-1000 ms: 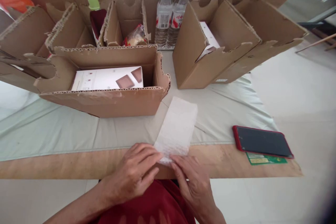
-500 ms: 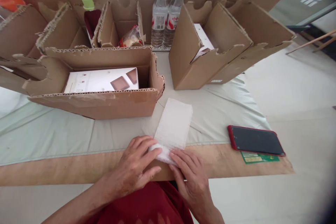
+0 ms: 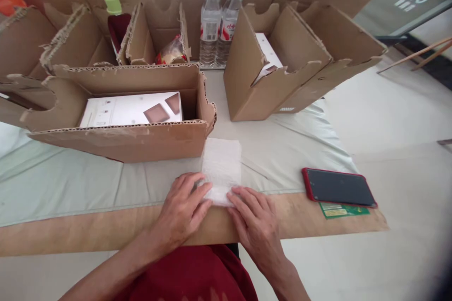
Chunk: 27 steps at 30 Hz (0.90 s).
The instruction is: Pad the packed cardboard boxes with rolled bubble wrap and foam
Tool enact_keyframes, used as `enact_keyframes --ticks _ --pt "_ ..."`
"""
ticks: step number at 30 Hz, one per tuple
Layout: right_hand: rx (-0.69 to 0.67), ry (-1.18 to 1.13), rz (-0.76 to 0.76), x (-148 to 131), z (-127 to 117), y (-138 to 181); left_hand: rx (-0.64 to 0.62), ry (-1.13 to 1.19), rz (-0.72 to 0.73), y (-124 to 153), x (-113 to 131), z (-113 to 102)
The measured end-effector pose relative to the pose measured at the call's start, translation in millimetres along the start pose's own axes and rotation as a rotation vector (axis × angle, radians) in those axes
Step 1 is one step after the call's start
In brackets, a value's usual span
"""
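Near foreground, bottom center: red clothing (image 3: 190,275) is what I see closest to my remote view. Just above, the left hand (image 3: 183,207) and the right hand (image 3: 257,220) flank the near end of a white padded sheet (image 3: 222,164), left of the phone at center frame. On both hands the fingers are loosely bent, thumbs slightly apart from them, tips touching the sheet's sides; I cannot tell whether either hand pinches it.

Compared with 0.5 s ago, the sheet has turned from leaning rightward to nearly straight up the frame, and its puffy near roll now looks flatter. I judge the folding to be partly done and better squared, with an unfolded length left beyond the fingers.

The table (image 3: 116,228) shows its bare wooden edge here, cloth (image 3: 102,188) covering it farther back. At right lies a red-cased phone (image 3: 341,187), overlapping a green card (image 3: 344,210). Beyond, left of center, a carton (image 3: 165,143) holds a white box (image 3: 123,110), its near right corner just beside the sheet. Farthest, top center, stand 2 bottles (image 3: 210,30).
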State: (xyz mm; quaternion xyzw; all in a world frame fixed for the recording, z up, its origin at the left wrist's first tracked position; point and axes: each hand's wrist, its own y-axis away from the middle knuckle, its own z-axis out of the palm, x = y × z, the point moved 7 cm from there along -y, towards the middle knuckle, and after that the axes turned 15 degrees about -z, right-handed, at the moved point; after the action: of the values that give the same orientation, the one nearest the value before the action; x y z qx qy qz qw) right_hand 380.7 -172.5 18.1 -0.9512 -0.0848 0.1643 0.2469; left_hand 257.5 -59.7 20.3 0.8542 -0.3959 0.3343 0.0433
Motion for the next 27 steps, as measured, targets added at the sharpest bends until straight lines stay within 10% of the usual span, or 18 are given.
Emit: enact_keyframes --ticks 6,13,20,27 --pt "-0.059 -0.188 0.033 7 0 -6 -0.114 0.116 0.0 13 1 -4" --pt "-0.031 0.015 -0.021 -4 4 -7 0.068 -0.038 -0.11 -6 -13 -2" --pt "0.186 -0.139 0.243 14 -5 -11 -0.119 0.662 -0.665 40 -43 -10" --pt "0.166 -0.416 0.244 -11 6 -10 -0.349 1.159 -0.707 29 -18 10"
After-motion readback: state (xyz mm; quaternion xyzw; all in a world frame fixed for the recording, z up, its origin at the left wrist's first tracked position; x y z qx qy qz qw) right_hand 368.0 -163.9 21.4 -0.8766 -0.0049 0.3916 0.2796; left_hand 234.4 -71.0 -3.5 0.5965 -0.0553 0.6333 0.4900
